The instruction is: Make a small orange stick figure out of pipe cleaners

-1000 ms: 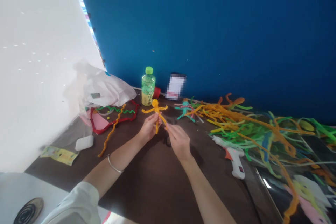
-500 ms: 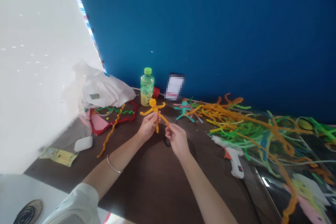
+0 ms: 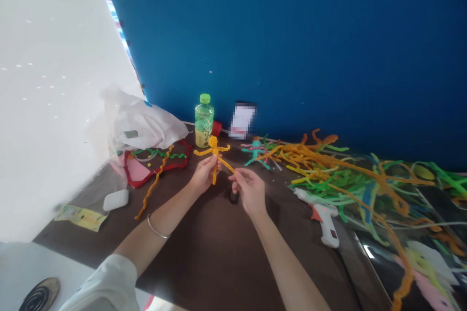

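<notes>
An orange pipe-cleaner figure (image 3: 213, 146) with a round head, two arms and two legs is held up above the dark table. My left hand (image 3: 205, 175) pinches it at the lower body, its fingers closed. The end of one leg, stretched out to the right, sits between the thumb and fingers of my right hand (image 3: 250, 189). The other leg hangs down beside my left fingers. Behind and to the right lies a teal pipe-cleaner figure (image 3: 257, 151) with a pink-striped piece round it.
A green-capped bottle (image 3: 204, 121) and a phone (image 3: 243, 120) stand by the blue wall. To the right are a heap of pipe cleaners (image 3: 328, 165) and a glue gun (image 3: 328, 223). A white case (image 3: 116, 200), a plastic bag (image 3: 153, 124) and a wavy orange pipe cleaner (image 3: 153, 187) lie left.
My right hand has shifted slightly to the right and turned a little on the figure's leg. The hanging leg has swung slightly left. My left hand has barely moved.
</notes>
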The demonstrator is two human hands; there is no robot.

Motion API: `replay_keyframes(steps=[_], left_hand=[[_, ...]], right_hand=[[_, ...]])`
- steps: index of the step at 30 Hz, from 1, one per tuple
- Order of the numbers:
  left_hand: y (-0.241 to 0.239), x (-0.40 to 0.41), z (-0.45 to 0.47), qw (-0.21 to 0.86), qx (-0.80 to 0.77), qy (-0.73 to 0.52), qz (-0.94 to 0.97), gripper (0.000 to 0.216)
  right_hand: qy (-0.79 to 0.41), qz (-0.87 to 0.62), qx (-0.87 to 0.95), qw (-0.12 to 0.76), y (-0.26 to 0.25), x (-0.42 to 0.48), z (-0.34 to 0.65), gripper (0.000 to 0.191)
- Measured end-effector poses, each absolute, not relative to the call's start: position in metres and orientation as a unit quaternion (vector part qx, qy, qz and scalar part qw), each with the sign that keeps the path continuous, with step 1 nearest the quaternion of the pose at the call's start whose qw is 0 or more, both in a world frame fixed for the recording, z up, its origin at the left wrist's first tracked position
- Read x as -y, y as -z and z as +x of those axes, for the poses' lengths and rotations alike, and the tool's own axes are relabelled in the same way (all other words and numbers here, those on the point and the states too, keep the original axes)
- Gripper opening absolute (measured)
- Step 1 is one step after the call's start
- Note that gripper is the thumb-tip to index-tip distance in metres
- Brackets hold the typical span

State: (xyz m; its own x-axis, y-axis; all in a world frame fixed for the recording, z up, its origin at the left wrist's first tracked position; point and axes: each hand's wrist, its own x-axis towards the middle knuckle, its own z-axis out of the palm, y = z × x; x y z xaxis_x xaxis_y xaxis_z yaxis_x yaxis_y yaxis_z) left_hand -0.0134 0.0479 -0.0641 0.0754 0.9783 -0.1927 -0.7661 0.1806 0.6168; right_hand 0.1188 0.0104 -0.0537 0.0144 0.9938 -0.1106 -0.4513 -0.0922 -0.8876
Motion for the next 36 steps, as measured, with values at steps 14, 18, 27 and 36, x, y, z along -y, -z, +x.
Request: replay_keyframes(steps=[14,18,27,36], left_hand=[[0.065,-0.047,-0.013,0.716,-0.313,-0.593,0.193,0.03],[0.068,-0.048,-0.012,0.722,-0.306,-0.587,0.202,0.028],[0.068,-0.049,-0.011,0.721,-0.28,-0.609,0.176,0.024],[0.067,-0.046,-0.011,0.721,-0.27,-0.613,0.178,0.024]], right_hand=[[-0.541,-0.39,0.544,0.509,0.042,-0.003,0.125,0.018],[-0.404,-0.418,0.66,0.476,0.046,-0.003,0.126,0.013],[-0.134,-0.452,0.722,0.507,0.045,-0.001,0.129,0.013],[-0.526,-0.486,0.379,0.586,0.055,-0.011,0.118,0.029]])
